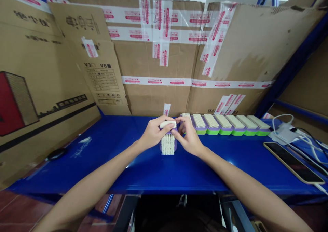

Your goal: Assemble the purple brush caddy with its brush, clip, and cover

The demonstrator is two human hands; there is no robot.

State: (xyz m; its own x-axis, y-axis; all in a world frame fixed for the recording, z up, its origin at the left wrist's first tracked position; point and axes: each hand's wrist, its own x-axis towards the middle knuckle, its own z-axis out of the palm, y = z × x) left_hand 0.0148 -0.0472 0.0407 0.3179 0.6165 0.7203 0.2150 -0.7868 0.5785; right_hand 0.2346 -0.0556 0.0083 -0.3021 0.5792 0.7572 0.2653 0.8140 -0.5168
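Note:
A bristle brush [168, 145] with cream bristles and a purple edge is in front of me over the blue table, its bristles facing me. At its far end lies a white rounded bar [166, 124], a dark edge showing at its right tip. My left hand [155, 131] is closed on this bar, thumb along its front. The fingers of my right hand [188, 135] are bent around the brush's far right corner, with the thumb near the purple edge. My fingers partly hide where bar and brush meet.
Several similar brushes [223, 122], bristles up with purple and green bodies, stand in a row at the back right. A phone [293, 162] and white cables [307, 139] lie at the right. A dark round object [56, 153] is at the left. Taped cardboard [159, 98] walls the back.

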